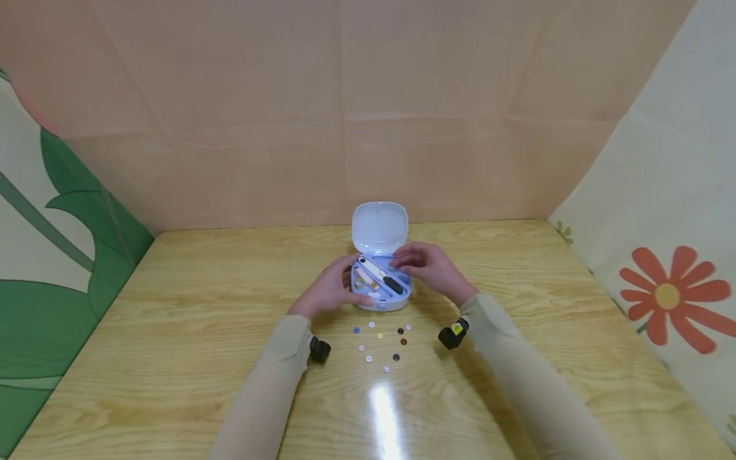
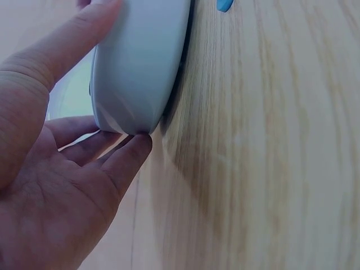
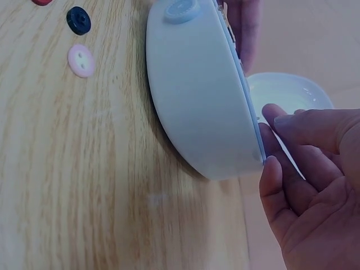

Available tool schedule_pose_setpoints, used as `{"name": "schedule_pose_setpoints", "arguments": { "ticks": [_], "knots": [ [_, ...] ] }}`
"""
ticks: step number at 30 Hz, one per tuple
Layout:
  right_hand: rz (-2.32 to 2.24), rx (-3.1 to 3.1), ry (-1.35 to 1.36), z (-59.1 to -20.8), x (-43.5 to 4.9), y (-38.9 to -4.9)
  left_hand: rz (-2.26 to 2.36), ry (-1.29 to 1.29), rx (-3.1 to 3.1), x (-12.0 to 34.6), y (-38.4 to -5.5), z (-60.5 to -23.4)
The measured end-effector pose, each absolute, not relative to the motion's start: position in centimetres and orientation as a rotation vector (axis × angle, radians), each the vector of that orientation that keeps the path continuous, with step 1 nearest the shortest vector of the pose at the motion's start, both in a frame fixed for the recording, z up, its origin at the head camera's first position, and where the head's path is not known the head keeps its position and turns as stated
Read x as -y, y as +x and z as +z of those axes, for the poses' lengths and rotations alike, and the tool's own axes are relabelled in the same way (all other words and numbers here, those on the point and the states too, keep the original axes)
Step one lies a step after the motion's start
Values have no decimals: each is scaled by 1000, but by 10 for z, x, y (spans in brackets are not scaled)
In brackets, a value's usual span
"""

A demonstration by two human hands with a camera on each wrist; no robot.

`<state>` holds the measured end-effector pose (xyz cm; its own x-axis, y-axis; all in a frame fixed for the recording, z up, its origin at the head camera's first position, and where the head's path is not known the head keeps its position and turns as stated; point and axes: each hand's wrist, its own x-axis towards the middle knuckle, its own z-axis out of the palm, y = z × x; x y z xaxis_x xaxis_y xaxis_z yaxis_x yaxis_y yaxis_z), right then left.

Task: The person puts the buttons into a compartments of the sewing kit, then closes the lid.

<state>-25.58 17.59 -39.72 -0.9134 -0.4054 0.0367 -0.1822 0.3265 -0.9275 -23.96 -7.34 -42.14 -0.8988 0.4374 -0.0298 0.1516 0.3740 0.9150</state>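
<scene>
An open sewing-kit-like case (image 1: pixel 379 306) in white and pale blue stands on the table, its lid (image 1: pixel 380 225) raised behind it. A long white tool with a black end (image 1: pixel 393 284) lies slantwise inside. Left of it are a yellowish ring-shaped item (image 1: pixel 359 282) and a small pinkish piece. My left hand (image 1: pixel 332 289) grips the case's left side, thumb at the front and fingers round the back corner. Over the right compartment is my right hand (image 1: pixel 428 266), fingers bent at the rim; in the right wrist view no held thing shows clearly between the fingertips (image 3: pixel 271 111).
Several small buttons lie scattered in front of the case, among them a blue button (image 1: pixel 356 330), a yellow button (image 1: pixel 380 336) and a pink button (image 3: pixel 81 61). A pinkish cloth backdrop (image 1: pixel 259 128) hangs behind the wooden table (image 1: pixel 201 332).
</scene>
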Motion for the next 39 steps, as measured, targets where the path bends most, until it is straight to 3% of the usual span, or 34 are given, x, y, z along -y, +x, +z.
{"name": "schedule_pose_setpoints", "arguments": {
  "ticks": [39],
  "knots": [
    [-1625,-2372,-521,-396,-183,-255,1555,512,-2326,74,-235,-413]
  ]
}}
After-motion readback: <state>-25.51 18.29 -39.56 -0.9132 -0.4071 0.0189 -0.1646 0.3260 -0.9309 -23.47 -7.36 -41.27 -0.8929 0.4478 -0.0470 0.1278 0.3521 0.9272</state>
